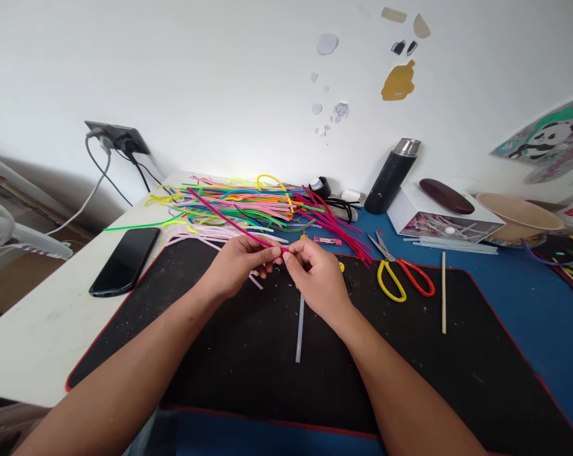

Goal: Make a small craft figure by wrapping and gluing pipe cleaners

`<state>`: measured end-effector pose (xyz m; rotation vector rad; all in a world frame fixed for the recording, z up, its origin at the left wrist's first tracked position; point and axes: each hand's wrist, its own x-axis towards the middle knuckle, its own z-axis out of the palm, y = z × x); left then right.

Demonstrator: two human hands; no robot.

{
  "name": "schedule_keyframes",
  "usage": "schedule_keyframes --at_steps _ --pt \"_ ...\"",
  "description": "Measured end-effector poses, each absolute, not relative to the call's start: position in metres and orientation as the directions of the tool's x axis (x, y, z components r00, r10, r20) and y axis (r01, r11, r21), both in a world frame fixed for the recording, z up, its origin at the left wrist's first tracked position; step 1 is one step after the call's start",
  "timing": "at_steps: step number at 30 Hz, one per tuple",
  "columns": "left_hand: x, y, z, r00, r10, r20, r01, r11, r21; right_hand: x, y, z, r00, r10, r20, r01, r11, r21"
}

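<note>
My left hand (pixel 244 258) and my right hand (pixel 312 271) meet above the black mat, thumbs and fingertips nearly touching. Both pinch one magenta pipe cleaner (pixel 224 217); its long free part slants up and left from my left hand. What its end does between the fingertips is too small to make out. Below my right hand a translucent glue stick (pixel 300 332) lies on the mat. Behind the hands spreads a pile of pipe cleaners (pixel 239 201) in many colours, with a magenta bunch (pixel 341 225) at its right.
Scissors (pixel 395 272) with yellow and red handles and a wooden stick (pixel 443 292) lie to the right on the mat (pixel 248 354). A phone (pixel 125 261) is at left. A black flask (pixel 392 177) and white box (pixel 445 218) stand at the back right.
</note>
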<state>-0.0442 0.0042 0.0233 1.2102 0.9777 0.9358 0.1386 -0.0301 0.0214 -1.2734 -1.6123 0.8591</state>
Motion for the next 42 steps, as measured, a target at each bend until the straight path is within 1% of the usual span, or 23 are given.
schedule_keyframes --at_steps 4,7,15,18,21,23,25,29,32,42 --pt "-0.049 0.006 0.025 0.322 0.944 -0.074 0.037 0.065 0.997 0.140 -0.029 0.023 -0.092 0.971 0.221 0.383 0.239 -0.892" --pt "-0.052 0.007 0.027 0.297 0.954 -0.049 0.108 0.017 0.994 0.141 -0.029 0.023 -0.104 0.966 0.238 0.401 0.260 -0.878" --pt "-0.054 0.005 0.028 0.268 0.963 0.000 0.201 -0.055 0.978 0.141 -0.029 0.019 -0.152 0.954 0.258 0.516 0.299 -0.803" --pt "-0.055 0.003 0.026 0.280 0.957 0.077 0.265 -0.154 0.952 0.141 -0.029 0.019 -0.175 0.948 0.264 0.547 0.317 -0.775" --pt "-0.056 0.003 0.024 0.308 0.936 0.171 0.335 -0.275 0.901 0.140 -0.029 0.020 -0.198 0.944 0.263 0.566 0.329 -0.756" --pt "-0.056 0.003 0.023 0.325 0.927 0.187 0.361 -0.304 0.881 0.140 -0.029 0.020 -0.207 0.943 0.261 0.580 0.333 -0.744" --pt "-0.056 0.005 0.023 0.340 0.928 0.150 0.352 -0.274 0.895 0.141 -0.029 0.019 -0.209 0.944 0.253 0.586 0.328 -0.741" --pt "-0.058 0.008 0.025 0.360 0.933 0.023 0.253 -0.121 0.960 0.141 -0.029 0.018 -0.188 0.952 0.240 0.558 0.305 -0.772" --pt "-0.059 0.009 0.027 0.364 0.931 -0.023 0.210 -0.058 0.976 0.140 -0.028 0.017 -0.162 0.959 0.232 0.534 0.283 -0.797" --pt "-0.064 0.013 0.023 0.372 0.926 -0.059 0.280 -0.051 0.959 0.140 -0.028 0.018 -0.169 0.960 0.221 0.511 0.277 -0.813"
